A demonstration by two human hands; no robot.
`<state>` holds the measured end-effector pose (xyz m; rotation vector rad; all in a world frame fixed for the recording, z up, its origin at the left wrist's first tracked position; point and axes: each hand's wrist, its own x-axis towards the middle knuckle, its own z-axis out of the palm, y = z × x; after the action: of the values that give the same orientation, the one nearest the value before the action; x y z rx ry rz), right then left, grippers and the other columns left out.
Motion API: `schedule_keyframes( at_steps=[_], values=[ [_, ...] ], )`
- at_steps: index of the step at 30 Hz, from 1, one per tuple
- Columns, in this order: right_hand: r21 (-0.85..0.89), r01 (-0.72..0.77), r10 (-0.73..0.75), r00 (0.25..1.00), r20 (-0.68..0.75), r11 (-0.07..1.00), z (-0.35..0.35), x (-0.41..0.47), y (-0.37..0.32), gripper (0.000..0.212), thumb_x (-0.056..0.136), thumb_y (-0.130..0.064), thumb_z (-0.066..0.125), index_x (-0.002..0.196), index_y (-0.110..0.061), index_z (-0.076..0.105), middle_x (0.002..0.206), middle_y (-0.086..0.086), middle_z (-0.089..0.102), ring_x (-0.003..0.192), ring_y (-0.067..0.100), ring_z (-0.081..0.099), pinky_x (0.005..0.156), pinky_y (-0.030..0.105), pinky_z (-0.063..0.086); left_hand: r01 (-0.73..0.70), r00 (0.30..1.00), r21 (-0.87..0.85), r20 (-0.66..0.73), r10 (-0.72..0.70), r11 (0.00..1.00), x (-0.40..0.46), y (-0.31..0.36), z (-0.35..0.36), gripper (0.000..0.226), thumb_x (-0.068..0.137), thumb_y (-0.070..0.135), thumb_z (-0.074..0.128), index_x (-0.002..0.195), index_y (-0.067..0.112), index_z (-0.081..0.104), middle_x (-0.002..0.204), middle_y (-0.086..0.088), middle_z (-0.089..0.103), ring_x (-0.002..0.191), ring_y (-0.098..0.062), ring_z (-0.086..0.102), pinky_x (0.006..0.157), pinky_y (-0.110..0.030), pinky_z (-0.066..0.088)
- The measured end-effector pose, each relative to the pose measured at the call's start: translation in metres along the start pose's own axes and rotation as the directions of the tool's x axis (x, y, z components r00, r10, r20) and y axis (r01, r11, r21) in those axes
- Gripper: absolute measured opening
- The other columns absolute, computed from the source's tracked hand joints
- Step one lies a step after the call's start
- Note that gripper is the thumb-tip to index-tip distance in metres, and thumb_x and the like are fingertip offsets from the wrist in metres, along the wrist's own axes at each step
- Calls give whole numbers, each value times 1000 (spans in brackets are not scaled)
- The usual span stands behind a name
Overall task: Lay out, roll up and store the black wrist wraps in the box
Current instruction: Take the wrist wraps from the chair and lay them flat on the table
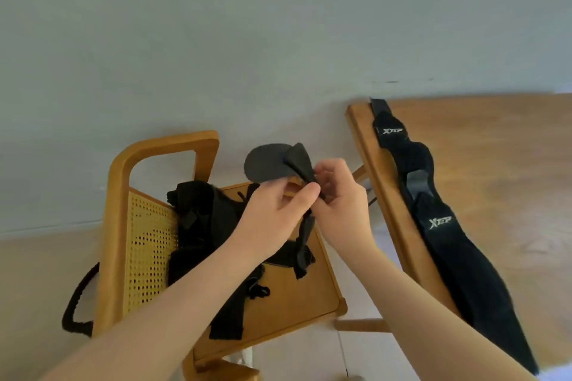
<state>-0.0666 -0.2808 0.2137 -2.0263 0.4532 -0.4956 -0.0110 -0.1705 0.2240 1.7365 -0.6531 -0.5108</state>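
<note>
progress: early, by my read; one wrap is laid out flat on the table, nothing looks rolled, no box in view
laid wrap: black wrist wrap [445, 226] stretched along the left edge of the wooden table [501, 170], long axis running from the far left corner toward the near edge, narrow strap tip at the far end
held wrap: second wrap [297, 164] up in the air over the chair seat [297, 297], rounded end pointing up and away, tail hanging down toward the seat
left hand: left hand [275, 213] pinching the held wrap from the left, fingers closed on it
right hand: right hand [340, 195] gripping the same wrap just beside the left, fingers curled round it
chair pile: more black straps [204, 219] heaped against the cane back; can't tell how many
left to do: lay this one out, roll, store
</note>
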Motion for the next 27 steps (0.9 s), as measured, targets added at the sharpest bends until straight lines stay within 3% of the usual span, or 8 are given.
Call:
schedule_keyframes(
  at_steps=[5,9,11,13,16,19,23,27],
  values=[
    [31,137,-139,982,131,990,-57,-25,-8,40,82,-14,69,112,-28,47,96,-9,64,85,9,64,75,32,56,-130,988,-70,-88,124,989,-26,42,47,42,96,27,52,130,46,38,122,21,55,108,9,54,86,-7,44],
    [38,358,-355,901,250,933,-116,-49,-2,59,85,-10,66,135,-25,41,107,-10,56,96,5,57,89,21,49,-179,939,-56,-307,154,982,-41,77,85,26,100,14,42,115,33,51,103,20,60,97,11,57,80,-6,44],
    [33,407,-405,895,189,913,-149,-55,5,58,86,-4,62,135,-27,40,113,-10,53,104,3,54,93,16,45,-194,918,-91,-368,148,977,-45,91,105,27,99,12,44,112,34,50,105,13,62,101,3,60,85,-17,50],
    [12,336,-336,938,91,942,-179,-60,10,58,87,-5,62,137,-25,41,125,-9,47,113,1,47,95,12,40,-211,904,-143,-404,138,967,-51,106,126,29,97,12,47,118,32,49,112,3,63,106,-10,61,87,-33,54],
    [108,100,-112,987,116,989,-209,-63,12,60,89,-11,63,140,-27,37,132,-11,49,118,0,47,99,16,38,-217,893,-231,-439,98,949,-54,122,147,36,94,10,54,121,32,46,113,0,65,103,-11,64,81,-31,57],
    [203,-19,-31,970,240,979,-249,-71,9,35,94,-14,56,128,-21,53,112,-9,67,104,3,61,96,31,50,-235,891,-213,-438,123,948,-51,148,172,37,92,11,58,116,37,47,109,3,67,100,-11,65,79,-34,58],
    [320,-42,-45,964,260,946,-298,-81,2,17,98,-11,46,99,-16,63,78,-15,70,71,-2,65,61,15,50,-252,924,-228,-345,164,940,-37,177,200,30,95,11,54,119,30,51,100,6,69,89,-6,68,70,-25,57],
    [465,-167,66,972,226,870,-334,-84,7,17,97,-14,47,88,-17,62,85,0,71,84,15,68,71,30,54,-182,970,-264,-205,129,947,-21,193,221,28,98,14,48,122,27,52,99,4,69,84,-3,68,64,-16,53]
  ],
)
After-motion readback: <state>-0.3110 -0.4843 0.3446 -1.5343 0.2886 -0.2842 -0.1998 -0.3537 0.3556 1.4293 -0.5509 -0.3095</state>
